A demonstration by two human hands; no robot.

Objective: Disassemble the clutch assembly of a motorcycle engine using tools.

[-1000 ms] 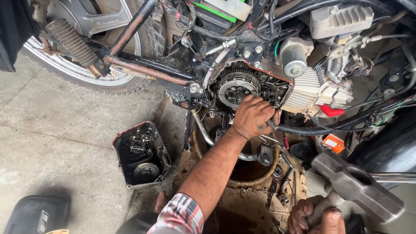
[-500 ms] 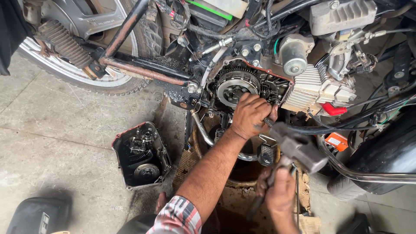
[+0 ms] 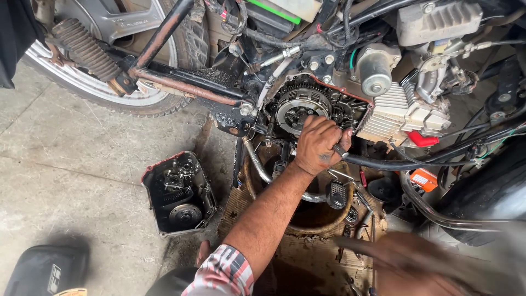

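Changed since half a second ago: hammer-like tool once raised at lower right now gone from sharp view; only a motion-blurred right hand (image 3: 408,268) low at the frame's bottom right, grip not discernible. Left hand (image 3: 318,143) unmoved from its place at the engine.

Left hand: forearm stretched up from a plaid sleeve (image 3: 222,273), wrist straight, fingers curled tight around a slim metal tool (image 3: 341,150), knuckles just below the exposed clutch assembly (image 3: 302,107). Clutch assembly: round, toothed, in the open side of the motorcycle engine (image 3: 383,112), centre frame.

Removed engine cover (image 3: 178,193): dark, red-edged, on the concrete floor (image 3: 71,170), left of the arm, inside face up. Round basin (image 3: 312,216) directly beneath the engine, on cardboard (image 3: 307,257).

Labels and coloured items: small orange box with white label (image 3: 423,180) right of the hand; red cap (image 3: 419,139) beside the finned cylinder; green strip (image 3: 273,10) at top; black bag with pale rectangular patch (image 3: 46,271) at bottom left.
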